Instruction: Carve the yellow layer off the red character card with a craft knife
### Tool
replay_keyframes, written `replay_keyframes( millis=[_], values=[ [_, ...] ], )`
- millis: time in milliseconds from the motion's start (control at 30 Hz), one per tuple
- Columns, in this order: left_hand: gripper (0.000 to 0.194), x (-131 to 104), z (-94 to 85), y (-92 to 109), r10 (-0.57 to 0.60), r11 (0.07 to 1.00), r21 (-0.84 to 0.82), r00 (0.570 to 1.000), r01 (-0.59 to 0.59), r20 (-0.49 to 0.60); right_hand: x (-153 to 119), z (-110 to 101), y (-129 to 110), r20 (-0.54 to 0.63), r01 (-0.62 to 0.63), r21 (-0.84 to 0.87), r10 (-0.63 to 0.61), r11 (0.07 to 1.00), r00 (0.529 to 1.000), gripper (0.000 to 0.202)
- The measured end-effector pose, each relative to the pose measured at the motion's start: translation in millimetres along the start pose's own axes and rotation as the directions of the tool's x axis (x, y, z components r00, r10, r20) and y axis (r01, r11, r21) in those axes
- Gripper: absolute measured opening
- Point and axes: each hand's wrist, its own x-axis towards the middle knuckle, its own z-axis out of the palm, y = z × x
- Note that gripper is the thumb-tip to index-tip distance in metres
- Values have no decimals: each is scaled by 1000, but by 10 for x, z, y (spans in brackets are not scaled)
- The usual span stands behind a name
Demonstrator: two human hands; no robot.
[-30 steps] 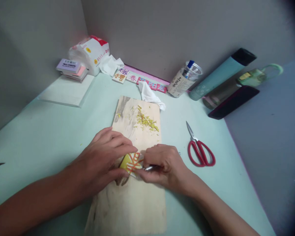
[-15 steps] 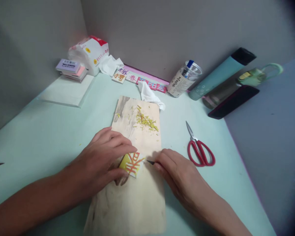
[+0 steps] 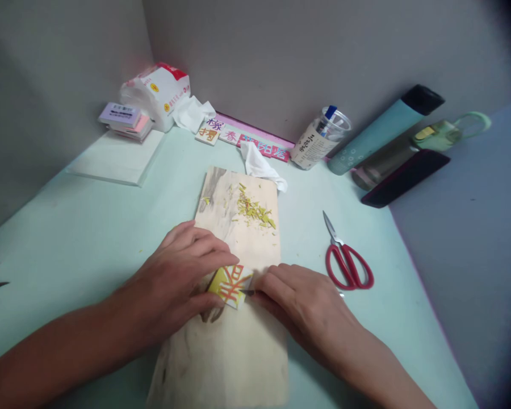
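A small square rubber carving block [image 3: 231, 286], yellow and white with an orange-red character on it, lies on a wooden board [image 3: 238, 358]. My left hand [image 3: 191, 267] grips the block from the left, thumb at its near edge and fingers at its far edge. In my right hand [image 3: 296, 295] is a carving knife [image 3: 247, 292]; only its dark blade shows, the handle being hidden by the fingers. The blade's tip meets the block's right part. Yellow-green shavings [image 3: 255, 211] lie on the far half of the board.
Red-handled scissors [image 3: 349, 267] lie to the right of the board. At the back stand a tissue pack [image 3: 157, 94], carved stamp blocks [image 3: 255, 143], a crumpled tissue [image 3: 259, 165], a cup of pens [image 3: 317, 142] and bottles [image 3: 383, 125]. Small stacked blocks [image 3: 123, 120] rest at back left.
My right hand has moved left, bringing the knife's blade from just beside the block onto it. My left hand keeps its hold on the block.
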Motion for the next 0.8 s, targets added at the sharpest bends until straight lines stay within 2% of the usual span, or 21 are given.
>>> replay_keyframes(
  millis=[467, 800],
  values=[
    [33, 14, 2, 13, -17, 999, -27, 1000, 17, -1, 123, -46, 74, 69, 33, 50, -36, 998, 997, 22],
    [29, 14, -10, 17, -22, 1000, -21, 1000, 22, 14, 231, -6, -14, -34, 4, -2, -5, 1000, 999, 33]
  ],
)
